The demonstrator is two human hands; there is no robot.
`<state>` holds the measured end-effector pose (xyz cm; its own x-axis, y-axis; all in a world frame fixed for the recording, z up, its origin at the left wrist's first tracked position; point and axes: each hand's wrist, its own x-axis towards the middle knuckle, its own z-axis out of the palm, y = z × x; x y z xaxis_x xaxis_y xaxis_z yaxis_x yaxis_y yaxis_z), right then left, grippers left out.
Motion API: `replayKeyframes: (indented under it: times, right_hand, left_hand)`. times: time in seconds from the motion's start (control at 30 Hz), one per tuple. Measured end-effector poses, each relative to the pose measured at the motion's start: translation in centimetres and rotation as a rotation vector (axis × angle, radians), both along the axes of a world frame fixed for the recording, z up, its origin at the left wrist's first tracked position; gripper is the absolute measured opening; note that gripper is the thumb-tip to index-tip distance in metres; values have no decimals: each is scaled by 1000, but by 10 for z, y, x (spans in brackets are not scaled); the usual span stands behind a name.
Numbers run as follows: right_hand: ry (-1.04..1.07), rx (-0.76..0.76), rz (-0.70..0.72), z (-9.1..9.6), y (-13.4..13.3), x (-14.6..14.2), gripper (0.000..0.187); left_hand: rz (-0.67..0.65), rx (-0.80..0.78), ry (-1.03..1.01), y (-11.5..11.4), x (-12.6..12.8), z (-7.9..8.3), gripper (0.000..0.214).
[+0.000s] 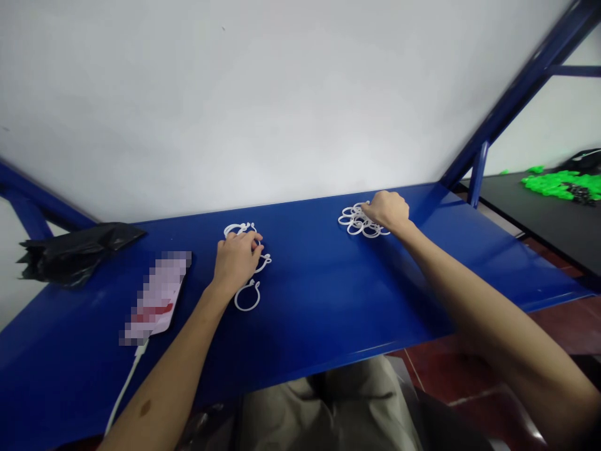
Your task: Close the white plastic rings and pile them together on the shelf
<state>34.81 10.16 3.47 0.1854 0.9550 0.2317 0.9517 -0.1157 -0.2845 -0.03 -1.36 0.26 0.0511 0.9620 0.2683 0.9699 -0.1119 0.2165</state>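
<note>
My left hand (pixel 237 258) lies palm down over a few white plastic rings (pixel 233 229), its fingers loosely bent and slightly apart. Parts of these rings are hidden under it. Just nearer to me, a single white open ring (pixel 246 297) with small knobbed ends rests flat on the blue table (pixel 319 294). Over to the right, my right hand (pixel 389 209) is closed, its fingertips pinching at the left side among a pile of similar white rings (pixel 357 220). The hand covers part of that pile, and the exact ring between the fingertips is hard to see.
A phone (pixel 157 294) with a white charging cable (pixel 126 382) lies left of my left forearm. Behind it is a black plastic bag (pixel 77 254). Blue metal struts (pixel 509 94) flank the table. On a dark table at right sit bright green pieces (pixel 561 183). A white wall stands behind.
</note>
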Motion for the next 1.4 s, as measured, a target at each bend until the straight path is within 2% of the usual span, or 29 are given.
replayKeyframes:
  times: [0.1, 0.23, 0.33, 0.4, 0.5, 0.57, 0.67, 0.8, 0.93, 1.1, 1.27, 1.4]
  right_hand:
    - [-69, -57, -120, 4, -2, 0, 37]
    - [-79, -32, -89, 14, -18, -6, 31]
    - [-50, 59, -4, 19, -39, -18, 26]
    - [-18, 144, 135, 18, -54, -31, 23]
    - [85, 221, 481, 7, -76, -57, 21]
    - [251, 188, 693, -4, -89, -75, 20]
    - [538, 81, 858, -19, -104, -95, 29]
    - [726, 62, 876, -29, -114, -100, 14]
    - [770, 55, 856, -31, -118, -94, 6]
    - [679, 157, 924, -30, -121, -92, 11]
    - [616, 190, 1000, -27, -122, -92, 15]
    - [590, 263, 981, -23, -126, -93, 15]
  left_hand:
    - [7, -28, -1, 0, 2, 3, 22]
    - [21, -22, -27, -1, 5, 4, 24]
    - [13, 62, -83, -2, 8, 5, 22]
    - [-25, 132, -167, -4, 12, 9, 20]
    - [-156, 163, -413, -11, 22, 16, 22]
    - [-257, 92, -615, -16, 30, 21, 26]
    - [-395, -85, -872, -22, 40, 21, 30]
    - [-506, -284, -1068, -27, 50, 17, 38]
    - [-532, -363, -1131, -33, 58, 17, 38]
    - [-439, -307, -1135, -34, 63, 17, 26]
    - [-392, -252, -1105, -31, 63, 11, 25]
    - [-276, -122, -1041, -31, 63, 10, 25]
